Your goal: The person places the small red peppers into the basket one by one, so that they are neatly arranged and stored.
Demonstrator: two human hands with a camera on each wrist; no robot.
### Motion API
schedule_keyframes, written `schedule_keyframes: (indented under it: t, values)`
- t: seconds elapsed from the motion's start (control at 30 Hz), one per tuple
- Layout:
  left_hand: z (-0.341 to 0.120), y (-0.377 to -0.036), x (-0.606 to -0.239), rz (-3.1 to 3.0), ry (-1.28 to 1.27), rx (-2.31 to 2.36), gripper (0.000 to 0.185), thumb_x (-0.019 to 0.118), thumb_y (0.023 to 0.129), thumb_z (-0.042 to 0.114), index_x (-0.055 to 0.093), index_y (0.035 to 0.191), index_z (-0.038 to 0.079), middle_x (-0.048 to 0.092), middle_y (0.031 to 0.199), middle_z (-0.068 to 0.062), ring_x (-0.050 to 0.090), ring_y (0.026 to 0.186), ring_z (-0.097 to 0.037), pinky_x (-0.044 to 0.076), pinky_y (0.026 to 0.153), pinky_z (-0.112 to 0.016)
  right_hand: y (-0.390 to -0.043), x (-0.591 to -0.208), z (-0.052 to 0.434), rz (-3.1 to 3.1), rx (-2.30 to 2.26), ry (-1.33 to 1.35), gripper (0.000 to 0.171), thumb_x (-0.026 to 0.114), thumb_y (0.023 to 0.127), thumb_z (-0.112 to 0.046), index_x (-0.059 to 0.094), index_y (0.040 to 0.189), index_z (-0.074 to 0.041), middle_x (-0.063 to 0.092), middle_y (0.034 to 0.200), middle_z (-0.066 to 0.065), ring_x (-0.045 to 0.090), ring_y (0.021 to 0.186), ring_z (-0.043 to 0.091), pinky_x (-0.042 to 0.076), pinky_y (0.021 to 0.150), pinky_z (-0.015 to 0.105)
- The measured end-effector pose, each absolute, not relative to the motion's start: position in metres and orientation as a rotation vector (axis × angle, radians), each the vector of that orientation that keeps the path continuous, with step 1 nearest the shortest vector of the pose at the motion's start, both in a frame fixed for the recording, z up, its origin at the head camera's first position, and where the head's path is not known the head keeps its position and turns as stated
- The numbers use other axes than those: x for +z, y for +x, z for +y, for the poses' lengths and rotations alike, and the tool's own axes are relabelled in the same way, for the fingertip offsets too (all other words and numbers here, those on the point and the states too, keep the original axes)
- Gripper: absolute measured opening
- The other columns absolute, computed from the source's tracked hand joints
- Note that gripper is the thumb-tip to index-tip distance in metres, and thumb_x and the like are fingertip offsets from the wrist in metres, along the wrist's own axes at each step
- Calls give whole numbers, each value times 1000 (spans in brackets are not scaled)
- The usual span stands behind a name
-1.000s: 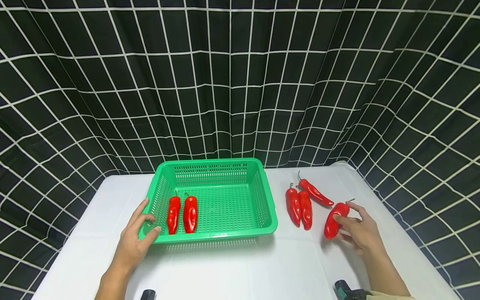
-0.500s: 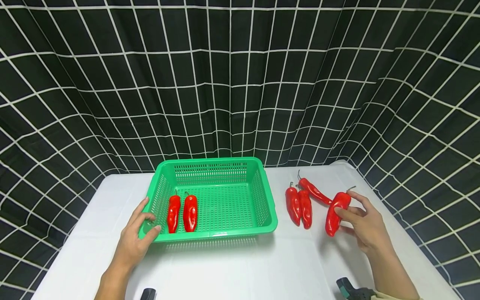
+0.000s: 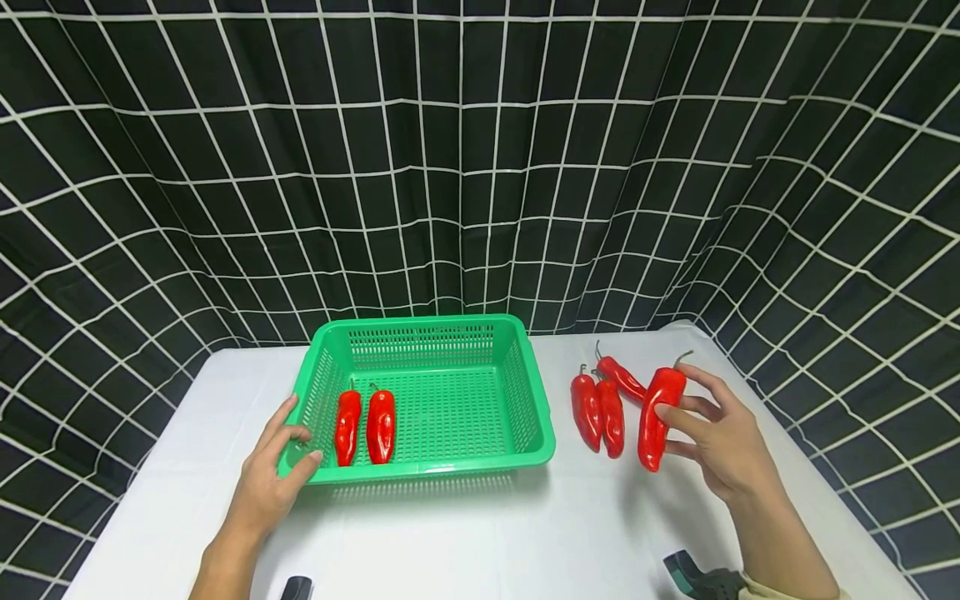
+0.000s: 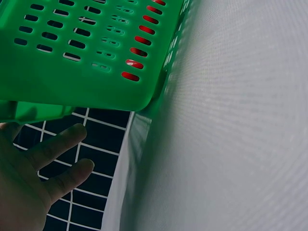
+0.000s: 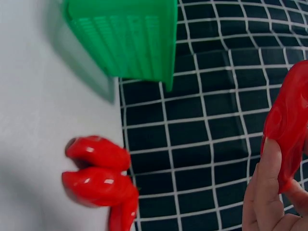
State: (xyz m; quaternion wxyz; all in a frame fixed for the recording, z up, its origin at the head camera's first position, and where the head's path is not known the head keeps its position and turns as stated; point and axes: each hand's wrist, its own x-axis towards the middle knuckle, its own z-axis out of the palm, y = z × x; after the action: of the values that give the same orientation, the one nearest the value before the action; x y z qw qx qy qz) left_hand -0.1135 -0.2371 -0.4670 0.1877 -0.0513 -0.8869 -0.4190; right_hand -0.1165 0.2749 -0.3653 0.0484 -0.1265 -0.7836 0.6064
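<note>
My left hand (image 3: 266, 479) holds the green plastic basket (image 3: 420, 472) at its near left corner, thumb and forefinger over the rim. In the left wrist view, two fingers of the left hand (image 4: 53, 166) hang below that rim. Two red peppers (image 3: 381, 427) lie side by side in the basket's left part. At the right, my right hand (image 3: 723, 442) grips another red pepper (image 3: 660, 417), raised above the table, stem up and slightly tilted. The right wrist view shows this pepper (image 5: 288, 115) between thumb and fingers; its upper end is cut off by the frame.
Three red peppers lie on the white cloth (image 3: 480, 542) right of the basket: two upright ones close together (image 3: 587, 412) and a slanted one (image 3: 618, 377), partly behind the held pepper. A black curtain with a white grid (image 3: 480, 167) encloses the back and sides.
My right hand has lifted the red pepper, turned it more upright and shifted it slightly left, in front of the slanted pepper. The left hand and the basket have stayed in place.
</note>
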Motion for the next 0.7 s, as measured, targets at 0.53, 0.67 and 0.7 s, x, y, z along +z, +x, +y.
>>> schedule_keyframes:
  t: [0.53,0.67,0.7]
  values:
    - [-238,-113,-467,-2494,-154,-1182,15,66,84,17,58,95,10,31,154,3,32,135,-39,31,96,-69,-119,-344,242,-2364,1970,-96,79,76,85,-19,30,149,-17,41,128,21,55,103,26,57,68,45]
    - [-237,-113,-467,-2498,-144,-1184,15,66,84,18,58,95,11,31,154,4,32,136,-39,31,96,-69,-121,-339,229,-2347,2018,-77,77,75,85,-16,32,148,-18,42,128,21,50,109,33,56,70,45]
    - [-237,-113,-467,-2498,-143,-1185,15,66,84,18,58,95,11,31,154,4,32,136,-39,31,97,-69,-121,-339,226,-2348,2021,-72,76,75,85,-15,33,148,-18,42,128,21,49,111,35,56,70,45]
